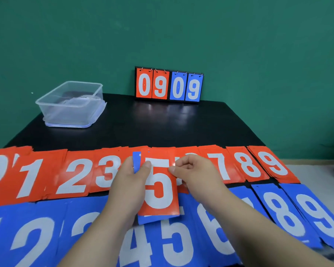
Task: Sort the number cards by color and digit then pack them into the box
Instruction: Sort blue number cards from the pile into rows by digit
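A row of red number card piles [73,176] runs across the black table, digits 0 to 9 from left to right. In front of it lies a row of blue number card piles [289,214]. My left hand [127,182] grips a small stack above the middle of the rows, with a red 5 card [159,191] on top and blue cards showing behind it. My right hand [191,170] pinches the red 5 card at its upper right edge. The clear plastic box [71,105] stands at the far left of the table, nothing visible inside it.
A flip scoreboard [169,84] showing 09 in red and 09 in blue stands upright at the table's [162,128] back edge against the green wall. Bare black tabletop lies between the scoreboard and the card rows.
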